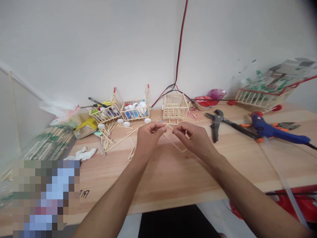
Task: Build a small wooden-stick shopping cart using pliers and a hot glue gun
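Note:
My left hand (pixel 150 137) is closed in a pinch above the middle of the table, thumb against forefinger. Between its fingertips is one end of a thin wooden stick frame (pixel 177 145), whose far corner slants down toward the right. My right hand (pixel 195 137) is also pinched, its fingertips at the upper part of the same frame and hiding some of it. Just behind both hands stands a small basket (pixel 175 110) made of wooden sticks.
Two stick carts (pixel 135 114) with bottle caps stand back left, near loose sticks (pixel 107 140) and bagged sticks (pixel 47 142). A blue glue gun (pixel 279 130), black clamp-like tool (pixel 216 124) and pliers (pixel 288 125) lie right. A larger cart (pixel 264 99) holds plastic bottles.

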`<action>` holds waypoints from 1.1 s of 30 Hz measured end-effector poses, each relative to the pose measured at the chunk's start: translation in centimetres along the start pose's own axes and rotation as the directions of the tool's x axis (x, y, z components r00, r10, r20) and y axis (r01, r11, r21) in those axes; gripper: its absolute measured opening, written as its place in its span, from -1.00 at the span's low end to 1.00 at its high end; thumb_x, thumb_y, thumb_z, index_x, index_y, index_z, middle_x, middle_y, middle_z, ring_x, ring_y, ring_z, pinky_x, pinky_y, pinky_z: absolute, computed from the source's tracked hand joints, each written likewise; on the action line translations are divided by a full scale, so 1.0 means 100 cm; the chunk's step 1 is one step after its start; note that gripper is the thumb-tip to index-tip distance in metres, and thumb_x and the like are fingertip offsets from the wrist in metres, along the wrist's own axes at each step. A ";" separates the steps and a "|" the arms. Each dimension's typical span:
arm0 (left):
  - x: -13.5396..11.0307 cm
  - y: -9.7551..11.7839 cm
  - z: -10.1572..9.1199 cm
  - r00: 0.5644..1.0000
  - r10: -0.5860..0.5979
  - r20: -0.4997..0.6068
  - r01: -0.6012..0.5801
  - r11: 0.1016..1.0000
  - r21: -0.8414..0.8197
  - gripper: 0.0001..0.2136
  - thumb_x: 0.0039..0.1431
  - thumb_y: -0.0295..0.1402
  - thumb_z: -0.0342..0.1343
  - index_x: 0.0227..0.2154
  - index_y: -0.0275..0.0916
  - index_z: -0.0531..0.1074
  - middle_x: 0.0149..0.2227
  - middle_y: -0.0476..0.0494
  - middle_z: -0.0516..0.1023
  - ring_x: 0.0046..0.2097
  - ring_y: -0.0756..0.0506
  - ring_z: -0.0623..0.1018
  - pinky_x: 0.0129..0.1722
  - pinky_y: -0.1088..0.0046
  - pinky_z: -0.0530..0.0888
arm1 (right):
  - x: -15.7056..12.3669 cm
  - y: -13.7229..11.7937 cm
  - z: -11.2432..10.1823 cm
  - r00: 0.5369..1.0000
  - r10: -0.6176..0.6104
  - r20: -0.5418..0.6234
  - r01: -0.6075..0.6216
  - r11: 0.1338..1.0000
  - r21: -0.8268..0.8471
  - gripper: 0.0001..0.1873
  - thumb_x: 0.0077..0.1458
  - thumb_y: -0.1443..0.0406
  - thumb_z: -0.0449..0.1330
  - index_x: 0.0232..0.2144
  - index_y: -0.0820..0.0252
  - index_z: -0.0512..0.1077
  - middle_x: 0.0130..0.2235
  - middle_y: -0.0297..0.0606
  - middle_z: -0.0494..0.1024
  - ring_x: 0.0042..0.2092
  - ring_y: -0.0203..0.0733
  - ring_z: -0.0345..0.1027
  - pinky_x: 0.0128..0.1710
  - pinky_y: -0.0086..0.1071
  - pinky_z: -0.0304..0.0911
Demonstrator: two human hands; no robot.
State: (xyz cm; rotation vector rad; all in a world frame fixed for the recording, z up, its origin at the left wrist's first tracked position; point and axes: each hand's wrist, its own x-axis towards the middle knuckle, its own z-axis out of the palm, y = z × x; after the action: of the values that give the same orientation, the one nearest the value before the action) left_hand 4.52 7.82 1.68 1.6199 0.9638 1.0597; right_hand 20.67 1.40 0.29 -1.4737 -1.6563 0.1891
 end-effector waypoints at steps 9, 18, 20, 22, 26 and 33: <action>0.000 0.001 -0.001 1.000 0.023 -0.004 -0.023 0.999 0.022 -0.88 -0.01 -0.38 0.21 -0.38 -0.28 0.59 -0.37 -0.09 0.61 -0.37 0.00 0.47 -0.32 0.48 0.37 | 0.000 0.001 -0.001 1.000 -0.013 0.005 0.013 1.000 -0.018 -0.86 0.15 0.30 0.12 -0.44 0.18 0.41 -0.48 -0.37 0.44 -0.45 -0.33 0.19 -0.40 -0.41 0.07; 0.000 0.003 -0.001 1.000 0.023 -0.016 -0.023 0.999 0.042 -0.88 -0.01 -0.38 0.22 -0.39 -0.26 0.59 -0.37 -0.09 0.61 -0.36 -0.01 0.48 -0.31 0.46 0.37 | 0.000 0.002 0.000 1.000 -0.027 0.003 0.027 0.999 -0.023 -0.84 0.16 0.28 0.12 -0.45 0.17 0.40 -0.47 -0.37 0.44 -0.44 -0.32 0.19 -0.39 -0.41 0.07; 0.000 0.004 -0.001 1.000 0.025 -0.017 -0.024 0.998 0.050 -0.88 -0.02 -0.38 0.22 -0.39 -0.26 0.60 -0.38 -0.08 0.61 -0.38 -0.01 0.48 -0.32 0.46 0.37 | 0.000 0.003 0.000 1.000 -0.030 0.001 0.030 0.999 -0.017 -0.84 0.17 0.28 0.12 -0.45 0.17 0.40 -0.47 -0.36 0.44 -0.44 -0.32 0.19 -0.40 -0.41 0.07; 0.000 0.004 -0.001 0.999 0.034 -0.016 -0.033 0.997 0.063 -0.88 -0.02 -0.39 0.22 -0.39 -0.26 0.60 -0.39 -0.08 0.61 -0.39 -0.01 0.47 -0.34 0.46 0.37 | 0.000 0.003 0.000 1.000 -0.031 0.000 0.031 0.999 -0.018 -0.84 0.17 0.29 0.11 -0.45 0.17 0.40 -0.46 -0.36 0.45 -0.44 -0.32 0.20 -0.39 -0.41 0.08; 0.000 0.004 -0.001 0.999 0.041 -0.012 -0.040 0.996 0.080 -0.88 -0.02 -0.38 0.22 -0.40 -0.26 0.60 -0.40 -0.07 0.61 -0.40 -0.01 0.47 -0.35 0.46 0.36 | 0.000 0.002 0.000 1.000 -0.029 0.002 0.029 0.999 -0.021 -0.83 0.17 0.28 0.11 -0.45 0.17 0.40 -0.46 -0.36 0.44 -0.44 -0.32 0.21 -0.39 -0.41 0.08; -0.001 0.005 -0.002 0.999 0.031 -0.023 -0.028 0.993 0.115 -0.88 -0.03 -0.38 0.22 -0.41 -0.26 0.60 -0.44 -0.06 0.60 -0.44 0.00 0.43 -0.38 0.47 0.34 | 0.000 0.003 0.001 1.000 -0.007 0.026 0.007 0.999 -0.033 -0.81 0.17 0.26 0.10 -0.46 0.18 0.41 -0.46 -0.34 0.45 -0.43 -0.30 0.21 -0.39 -0.40 0.08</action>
State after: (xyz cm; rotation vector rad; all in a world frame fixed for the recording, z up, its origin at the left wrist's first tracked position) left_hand 4.42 7.68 2.20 1.7228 1.0365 1.0637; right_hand 20.82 1.49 0.06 -1.4953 -1.6925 0.1789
